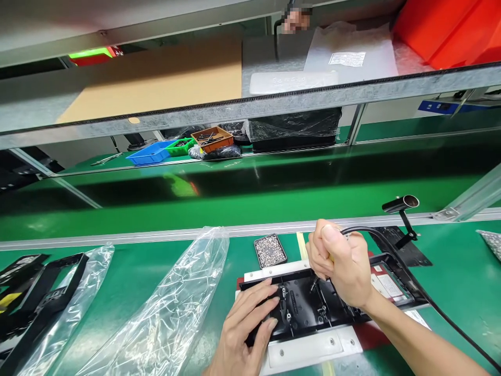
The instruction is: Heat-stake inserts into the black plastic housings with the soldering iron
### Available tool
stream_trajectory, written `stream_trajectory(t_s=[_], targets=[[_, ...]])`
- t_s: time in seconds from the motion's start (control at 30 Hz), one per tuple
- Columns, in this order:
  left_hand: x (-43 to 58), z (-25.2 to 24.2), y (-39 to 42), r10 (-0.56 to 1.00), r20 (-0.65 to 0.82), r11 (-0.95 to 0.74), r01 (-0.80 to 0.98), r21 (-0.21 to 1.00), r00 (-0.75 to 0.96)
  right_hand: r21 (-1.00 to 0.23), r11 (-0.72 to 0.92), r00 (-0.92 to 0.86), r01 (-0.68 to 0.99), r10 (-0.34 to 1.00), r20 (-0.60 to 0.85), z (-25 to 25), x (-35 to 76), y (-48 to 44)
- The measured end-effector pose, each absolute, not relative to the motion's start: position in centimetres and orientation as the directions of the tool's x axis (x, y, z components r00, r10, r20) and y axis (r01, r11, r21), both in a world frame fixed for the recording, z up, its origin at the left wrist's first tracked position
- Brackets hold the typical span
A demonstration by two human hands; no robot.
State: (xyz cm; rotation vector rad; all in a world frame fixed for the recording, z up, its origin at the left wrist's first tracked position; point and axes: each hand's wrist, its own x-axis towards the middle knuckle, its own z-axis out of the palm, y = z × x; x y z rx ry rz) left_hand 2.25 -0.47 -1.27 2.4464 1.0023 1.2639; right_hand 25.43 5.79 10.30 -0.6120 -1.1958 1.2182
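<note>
1. Workpiece: the black housing (299, 305) lies across the worktop (129, 287), open side up, between a rear white fixture block (258, 275) and a front white fixture block (309, 350). Small metal fittings are visible inside it.
2. Left hand (248, 321): palm down, fingers extended and slightly parted, resting on the left end of the housing.
3. Right hand (340, 261): closed in a fist around a corded tool (354, 228), above the middle of the housing. The fist hides most of the tool; tip contact cannot be determined.
4. Cable: the black cable (430, 303) leaves the top of the fist and passes over the housing's right end, toward the lower right.
5. Parts supply: a small tray (256, 252) filled with tiny metal parts sits just behind the housing.
6. Holder: an angled metal tube (395, 203) on a black bracket (407, 224) stands behind the housing's right end.
7. Left area: a clear plastic bag (168, 308) lies near black frames (74, 277).
</note>
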Motion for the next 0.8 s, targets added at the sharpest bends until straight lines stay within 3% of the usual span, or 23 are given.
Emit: stream_trajectory(t_s=[0.8], targets=[[2.30,-1.07,-0.59,0.664,0.631,-0.739,0.481,0.472,0.400,-0.863,0.321,-0.106,-0.390,0.915,0.388,10.49,25.35,5.86]])
